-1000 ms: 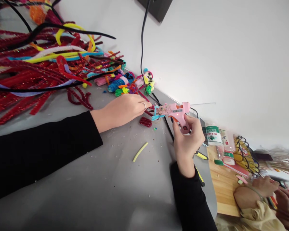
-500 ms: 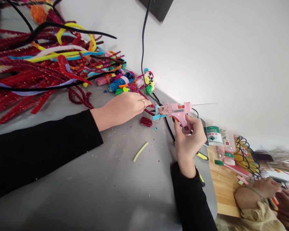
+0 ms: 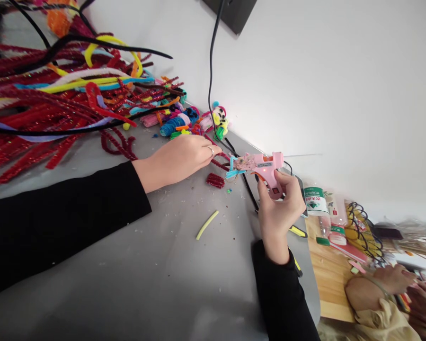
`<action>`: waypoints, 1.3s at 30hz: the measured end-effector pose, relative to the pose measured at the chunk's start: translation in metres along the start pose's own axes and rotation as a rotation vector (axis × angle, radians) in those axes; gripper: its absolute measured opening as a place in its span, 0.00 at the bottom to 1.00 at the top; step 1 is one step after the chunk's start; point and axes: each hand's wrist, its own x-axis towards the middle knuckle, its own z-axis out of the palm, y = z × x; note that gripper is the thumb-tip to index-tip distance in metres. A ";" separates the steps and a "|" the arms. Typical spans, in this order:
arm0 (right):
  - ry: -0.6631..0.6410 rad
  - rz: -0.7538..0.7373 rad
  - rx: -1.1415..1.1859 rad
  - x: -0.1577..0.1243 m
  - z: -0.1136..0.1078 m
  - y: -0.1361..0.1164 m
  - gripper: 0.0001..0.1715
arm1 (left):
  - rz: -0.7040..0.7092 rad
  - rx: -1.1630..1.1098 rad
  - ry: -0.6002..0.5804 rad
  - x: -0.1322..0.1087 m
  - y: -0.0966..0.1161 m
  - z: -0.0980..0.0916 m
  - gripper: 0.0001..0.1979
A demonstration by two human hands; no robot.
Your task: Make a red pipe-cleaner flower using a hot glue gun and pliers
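Note:
My right hand (image 3: 279, 208) grips the handle of a pink glue gun (image 3: 261, 166), its blue nozzle pointing left toward my left hand. My left hand (image 3: 179, 158) rests on the grey table (image 3: 128, 265), a ring on one finger, its fingers pinched on a red glittery pipe cleaner (image 3: 222, 165) near the gun's tip. A short coiled red piece (image 3: 215, 180) lies just below the fingers. A yellow pipe-cleaner stub (image 3: 206, 224) lies between my two arms.
A big heap of red, yellow, blue and black pipe cleaners (image 3: 57, 99) fills the left. Small colourful pipe-cleaner figures (image 3: 199, 121) sit by the white wall. A black cord (image 3: 210, 85) hangs down. At right, a wooden table (image 3: 330, 279), bottles (image 3: 314, 201) and another person's hands (image 3: 390, 279).
My right hand and the glue gun have drifted slightly right and down. My left hand stays almost in place on the pipe cleaner.

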 end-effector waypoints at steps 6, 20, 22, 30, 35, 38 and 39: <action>0.011 0.005 0.001 0.001 0.000 0.000 0.10 | -0.006 -0.020 0.007 -0.001 -0.005 0.001 0.18; 0.011 -0.001 -0.003 0.001 -0.003 0.004 0.10 | -0.012 0.009 0.014 -0.001 -0.006 0.001 0.19; 0.012 0.006 -0.011 0.001 -0.003 0.004 0.10 | -0.018 -0.002 0.022 -0.001 -0.007 0.001 0.19; 0.014 0.013 -0.008 0.001 -0.003 0.004 0.10 | -0.050 -0.003 0.002 0.000 -0.008 -0.001 0.18; 0.015 0.007 0.009 0.001 -0.002 0.005 0.10 | -0.059 -0.002 -0.004 0.001 -0.008 -0.002 0.18; 0.013 0.012 -0.007 0.002 -0.002 0.005 0.11 | -0.078 0.010 0.000 0.001 -0.009 -0.002 0.19; 0.014 0.013 -0.018 0.002 -0.002 0.005 0.11 | -0.083 0.017 0.000 0.001 -0.010 -0.002 0.19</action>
